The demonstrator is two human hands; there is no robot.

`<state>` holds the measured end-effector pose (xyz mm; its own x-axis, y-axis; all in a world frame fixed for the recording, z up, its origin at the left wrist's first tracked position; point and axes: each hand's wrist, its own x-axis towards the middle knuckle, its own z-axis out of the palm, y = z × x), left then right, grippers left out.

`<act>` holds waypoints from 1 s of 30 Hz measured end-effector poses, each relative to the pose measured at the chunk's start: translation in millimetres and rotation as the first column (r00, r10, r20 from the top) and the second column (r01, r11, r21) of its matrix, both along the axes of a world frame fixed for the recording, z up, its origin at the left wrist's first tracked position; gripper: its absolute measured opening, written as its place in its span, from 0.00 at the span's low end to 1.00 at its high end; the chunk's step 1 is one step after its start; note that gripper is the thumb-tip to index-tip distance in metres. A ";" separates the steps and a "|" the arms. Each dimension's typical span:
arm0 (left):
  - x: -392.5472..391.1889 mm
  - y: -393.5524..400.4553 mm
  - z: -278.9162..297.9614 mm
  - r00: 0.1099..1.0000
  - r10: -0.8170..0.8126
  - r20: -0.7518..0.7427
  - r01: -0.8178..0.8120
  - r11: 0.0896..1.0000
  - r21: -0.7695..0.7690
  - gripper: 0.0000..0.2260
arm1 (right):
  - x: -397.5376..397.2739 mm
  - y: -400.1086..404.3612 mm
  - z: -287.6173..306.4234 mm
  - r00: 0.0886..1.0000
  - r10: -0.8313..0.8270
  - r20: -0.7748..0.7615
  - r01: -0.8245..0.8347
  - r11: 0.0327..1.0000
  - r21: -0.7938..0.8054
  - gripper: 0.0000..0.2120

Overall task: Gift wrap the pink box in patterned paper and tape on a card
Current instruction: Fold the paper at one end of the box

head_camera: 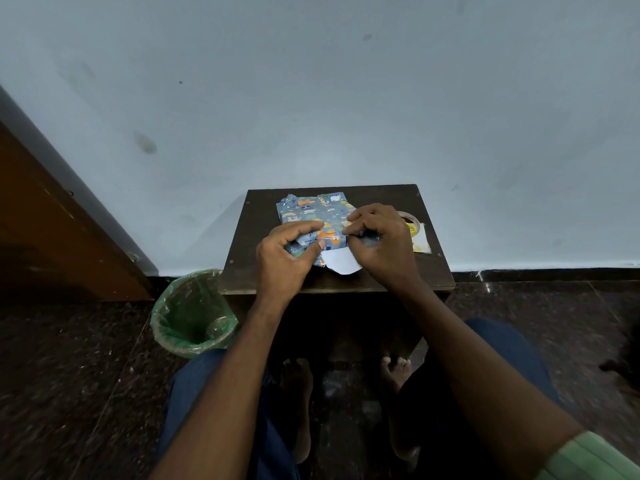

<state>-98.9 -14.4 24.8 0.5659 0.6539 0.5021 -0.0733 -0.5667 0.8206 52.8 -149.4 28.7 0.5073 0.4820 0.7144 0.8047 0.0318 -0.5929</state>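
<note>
Blue patterned paper (313,216) wrapped round the box on the dark bench (263,271), left hand (284,258) pinching its near corner, right hand (379,242) pinching the paper beside it, white flap (341,263) between both hands, tape roll (410,223) just right of the right hand, green bin (192,313) below the left hand.

This looks like a room in a home. A small dark wooden table (429,271) stands against a plain pale wall (311,98) at 12 o'clock. The floor (69,375) is dark shiny stone with little specks. A green bin (194,313) with a clear bag inside sits on the floor at 9 o'clock, just beside the table. A brown wooden door (52,237) is at 10 o'clock. The person sits with bare feet (394,372) under the table.
</note>
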 end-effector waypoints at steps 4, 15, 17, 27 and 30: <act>0.6 1.3 1.1 1.000 0.021 0.016 -0.021 1.000 -0.018 0.12 | -0.6 -1.7 -3.9 0.959 0.089 -0.270 -0.101 0.994 -0.031 0.04; -7.1 0.9 7.1 0.996 -0.075 -0.039 0.074 0.997 -0.011 0.14 | -0.8 -4.1 -3.3 0.927 0.142 -0.347 -0.152 0.988 -0.003 0.13; -10.3 3.4 9.3 0.991 -0.126 -0.050 0.126 0.992 -0.001 0.19 | -0.5 -5.5 0.3 0.918 0.170 -0.357 -0.178 0.984 0.011 0.17; -9.4 0.2 11.2 0.999 -0.019 -0.040 0.018 0.999 -0.048 0.20 | 1.0 -3.9 -0.7 0.935 0.082 -0.344 -0.091 0.996 -0.010 0.16; -7.2 -1.7 8.7 1.000 0.019 -0.009 -0.019 1.000 -0.009 0.12 | -2.9 -5.3 1.2 0.933 0.118 -0.341 -0.119 0.993 0.017 0.13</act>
